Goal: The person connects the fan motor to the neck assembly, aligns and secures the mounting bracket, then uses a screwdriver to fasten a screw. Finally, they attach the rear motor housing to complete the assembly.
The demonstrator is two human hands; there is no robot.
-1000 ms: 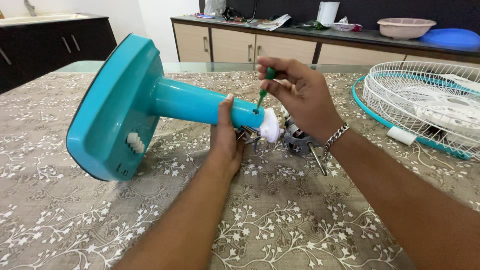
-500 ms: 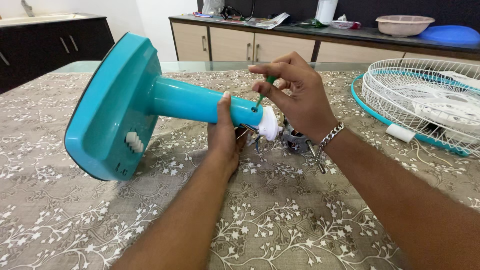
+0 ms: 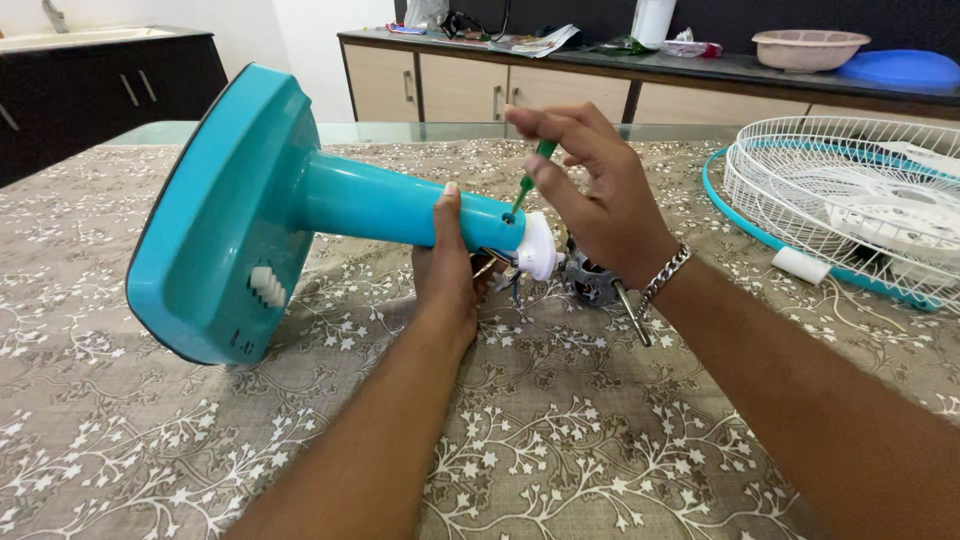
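Note:
A teal fan stand (image 3: 250,210) lies on its side on the table, base to the left, neck pointing right. My left hand (image 3: 447,270) grips the neck near its end, thumb up along the teal tube. My right hand (image 3: 595,195) pinches a small green-handled screwdriver (image 3: 532,172) whose tip sits in a hole at the neck's end. A white collar (image 3: 538,248) and the bare fan motor (image 3: 592,283) with its metal shaft stick out past the neck, partly hidden by my right hand.
A white wire fan guard (image 3: 850,205) with a teal rim lies at the right of the floral tablecloth (image 3: 560,440). Behind stand a counter with wooden cabinets (image 3: 470,90), a pink bowl (image 3: 808,48) and a blue lid (image 3: 900,68).
My right-hand fingers have shifted around the screwdriver handle, turning it in place. The stand and my left hand have barely moved.

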